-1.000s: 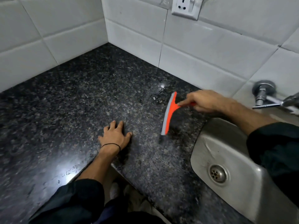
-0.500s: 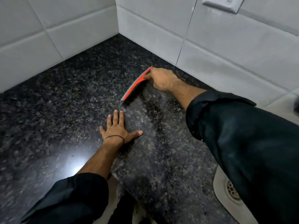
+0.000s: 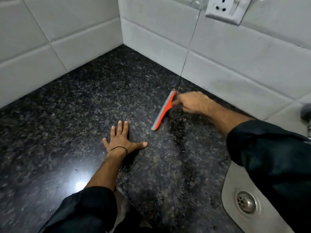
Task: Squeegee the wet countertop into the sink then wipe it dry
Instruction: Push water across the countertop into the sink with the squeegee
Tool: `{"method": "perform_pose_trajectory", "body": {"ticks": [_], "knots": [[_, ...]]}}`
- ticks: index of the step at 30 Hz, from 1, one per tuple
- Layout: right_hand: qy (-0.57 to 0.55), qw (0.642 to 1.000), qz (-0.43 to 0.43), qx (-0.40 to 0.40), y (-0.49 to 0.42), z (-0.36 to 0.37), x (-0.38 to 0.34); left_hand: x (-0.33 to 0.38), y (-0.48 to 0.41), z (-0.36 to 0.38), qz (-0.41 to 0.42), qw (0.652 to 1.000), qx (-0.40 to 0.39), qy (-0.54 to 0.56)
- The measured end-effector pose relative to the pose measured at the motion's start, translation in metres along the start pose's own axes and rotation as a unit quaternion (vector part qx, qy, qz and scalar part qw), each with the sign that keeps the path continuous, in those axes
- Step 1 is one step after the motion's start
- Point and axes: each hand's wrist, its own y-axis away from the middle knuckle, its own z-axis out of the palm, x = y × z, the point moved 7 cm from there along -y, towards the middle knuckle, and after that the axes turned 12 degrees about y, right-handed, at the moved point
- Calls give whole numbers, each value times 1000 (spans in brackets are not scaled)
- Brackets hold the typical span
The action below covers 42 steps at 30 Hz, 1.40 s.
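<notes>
An orange squeegee (image 3: 164, 110) with a grey blade rests edge-down on the dark speckled granite countertop (image 3: 80, 105), close to the back wall. My right hand (image 3: 193, 102) grips its handle from the right side. My left hand (image 3: 121, 141) lies flat on the counter with fingers spread, a black band at the wrist, just left and nearer than the blade. A dark wet streak runs from the blade toward the steel sink (image 3: 235, 185) at the lower right, whose drain (image 3: 246, 202) shows.
White tiled walls (image 3: 218, 52) meet in a corner behind the counter. A white wall socket (image 3: 224, 10) sits above the right wall. A blurred tap fitting (image 3: 307, 113) is at the right edge. The counter's front edge cuts in near my left forearm.
My right hand has pulled the squeegee to the right along the back wall, away from the corner and toward the sink. My left hand stays flat in place.
</notes>
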Motion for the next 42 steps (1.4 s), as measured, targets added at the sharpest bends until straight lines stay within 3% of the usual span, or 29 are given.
{"method": "perform_pose_trajectory", "body": {"ticks": [7, 11, 15, 20, 27, 34, 42], "knots": [[16, 992, 94, -82, 144, 85, 92, 6, 0, 2, -11, 1000, 6, -2], [4, 988, 109, -106, 211, 109, 115, 35, 4, 15, 33, 999, 24, -2], [8, 990, 103, -91, 222, 114, 123, 73, 12, 40, 88, 995, 5, -50], [-76, 991, 110, -22, 177, 83, 113, 78, 10, 41, 55, 995, -7, -82], [-121, 990, 43, 59, 25, 15, 71, 58, -7, 46, 54, 997, -44, -36], [-90, 991, 25, 93, -118, -27, 22, 54, -22, 50, 36, 998, -47, -37], [-91, 993, 47, 55, -143, -24, 30, 56, -20, 48, 40, 998, -49, -18]]}}
